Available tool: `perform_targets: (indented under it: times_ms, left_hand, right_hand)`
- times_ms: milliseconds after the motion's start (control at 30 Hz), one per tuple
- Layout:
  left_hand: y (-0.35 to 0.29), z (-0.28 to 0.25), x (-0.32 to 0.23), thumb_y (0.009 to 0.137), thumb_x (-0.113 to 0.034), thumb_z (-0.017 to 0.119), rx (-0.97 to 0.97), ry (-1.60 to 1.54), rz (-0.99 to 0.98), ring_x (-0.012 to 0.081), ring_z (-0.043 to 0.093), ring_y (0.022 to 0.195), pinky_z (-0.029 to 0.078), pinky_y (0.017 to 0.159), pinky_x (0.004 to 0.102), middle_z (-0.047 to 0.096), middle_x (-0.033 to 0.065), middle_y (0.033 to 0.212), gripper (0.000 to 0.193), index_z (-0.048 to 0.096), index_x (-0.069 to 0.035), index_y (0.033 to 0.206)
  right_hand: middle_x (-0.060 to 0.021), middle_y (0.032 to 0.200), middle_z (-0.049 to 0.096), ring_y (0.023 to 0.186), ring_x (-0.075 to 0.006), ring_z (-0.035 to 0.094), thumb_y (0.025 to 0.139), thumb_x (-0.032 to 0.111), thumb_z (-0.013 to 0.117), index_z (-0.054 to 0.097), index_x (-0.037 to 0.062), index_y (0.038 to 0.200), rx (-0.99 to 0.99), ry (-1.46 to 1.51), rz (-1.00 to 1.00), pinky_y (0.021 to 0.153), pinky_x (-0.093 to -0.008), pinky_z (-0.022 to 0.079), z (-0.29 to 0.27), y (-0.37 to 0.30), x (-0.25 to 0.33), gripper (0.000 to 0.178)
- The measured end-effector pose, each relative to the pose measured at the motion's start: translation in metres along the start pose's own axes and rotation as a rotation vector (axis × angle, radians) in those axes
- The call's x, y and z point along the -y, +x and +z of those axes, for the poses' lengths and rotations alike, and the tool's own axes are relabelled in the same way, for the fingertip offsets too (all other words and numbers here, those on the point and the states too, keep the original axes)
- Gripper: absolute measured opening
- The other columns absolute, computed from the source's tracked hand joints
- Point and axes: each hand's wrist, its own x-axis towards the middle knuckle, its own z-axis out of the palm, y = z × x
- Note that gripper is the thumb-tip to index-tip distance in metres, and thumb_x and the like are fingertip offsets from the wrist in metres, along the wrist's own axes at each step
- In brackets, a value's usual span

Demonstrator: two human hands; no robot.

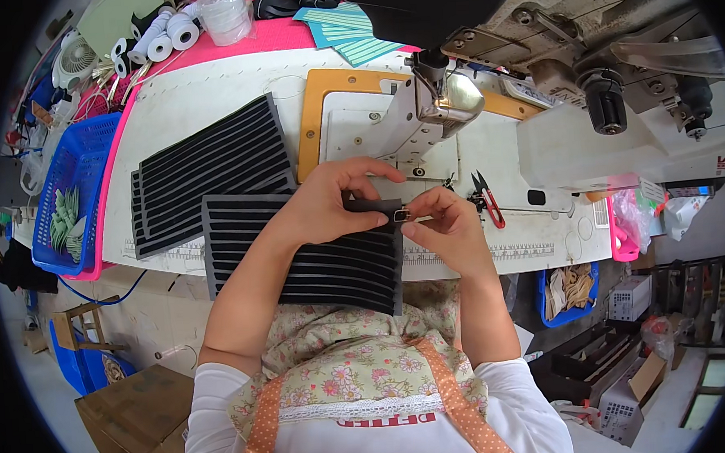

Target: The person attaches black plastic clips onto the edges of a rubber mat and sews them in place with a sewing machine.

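My left hand [319,206] is closed on the upper right corner of a dark sheet with black raised stripes [307,266], the thumb on top of it. The sheet hangs over the table's front edge toward my apron. At that same corner my right hand [453,226] pinches a small rectangular metal buckle [400,215] between thumb and fingertips. The buckle lies against the sheet's edge; whether a strip passes through it I cannot tell. Just beyond my hands stands the sewing machine head [446,103]. More striped sheets [211,160] lie to the left.
Red-handled thread snips [489,199] lie right of my right hand, beside small dark parts. A blue basket [97,158] sits at the left table edge. Thread spools [182,31] and teal striped cards [348,30] are at the back. A ruler strip [495,253] runs along the front edge.
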Motion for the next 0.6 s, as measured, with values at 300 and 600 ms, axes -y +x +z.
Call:
perform_targets:
  times_ms: [300,600]
  left_hand:
    - [0.001,0.006,-0.001,0.059,0.008,0.063,-0.027,0.005,0.032,0.0058,0.046,0.054,0.035,0.055,0.0155,0.058,0.0007,0.065,0.048,0.058,-0.006,0.104]
    - [-0.013,0.005,0.007,0.064,0.000,0.063,-0.136,0.250,0.087,0.0099,0.047,0.053,0.037,0.052,0.0198,0.058,0.0013,0.062,0.028,0.062,-0.005,0.092]
  right_hand:
    - [-0.0026,0.075,0.055,0.068,-0.0087,0.051,0.064,-0.008,0.063,0.051,0.0013,0.097,0.034,-0.098,0.043,0.065,-0.0183,0.042,0.008,0.007,0.022,0.036]
    - [-0.0023,0.074,0.054,0.065,-0.0082,0.050,0.064,-0.009,0.062,0.051,0.0027,0.089,-0.031,-0.294,-0.081,0.062,-0.0181,0.042,0.020,0.001,0.019,0.029]
